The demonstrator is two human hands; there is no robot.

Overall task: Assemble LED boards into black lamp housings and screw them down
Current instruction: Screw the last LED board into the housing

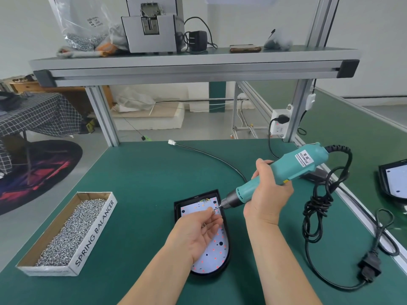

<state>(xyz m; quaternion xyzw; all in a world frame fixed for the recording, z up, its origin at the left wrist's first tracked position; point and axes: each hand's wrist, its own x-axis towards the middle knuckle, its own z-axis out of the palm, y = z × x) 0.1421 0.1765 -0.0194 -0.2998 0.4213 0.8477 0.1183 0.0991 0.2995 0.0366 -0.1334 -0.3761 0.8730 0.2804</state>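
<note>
Green tabletop (141, 216), black lamp housing (176, 213) lying flat near the middle, rounded end toward the camera. White LED board (217, 249) sits inside it. The left hand (198, 232) and forearm cover the board's middle, so only the far strip and the near rounded end show. Red dots and dark holes visible on the board. Cannot tell which holes carry screws. Coloured wires at the board's far end, partly hidden behind the driver nose.

Left hand is palm up over the board. Its thumb and forefinger fingers (209, 213) pinch a small screw (213, 209) right at the bit tip, the rest loosely curled. Something small and shiny in the palm, too small to identify.

Right hand (268, 194) is wrapped around the teal screwdriver (295, 166) mid-body. Tool is tilted, nose down-left toward the board's far end. Bit is thin and barely resolves. Cannot tell whether it touches the screw.

Black cord (317, 208) leaves the driver's rear and bunches in a coil right of the housing, with its plug (369, 268) on the tabletop. Cardboard box (94, 232) of loose screws at left, well apart from the housing. Second housing (394, 179) at the right edge, cut off by the frame. Thin wire with white connector (171, 142) at the far side. Its near end runs behind the right hand.
</note>
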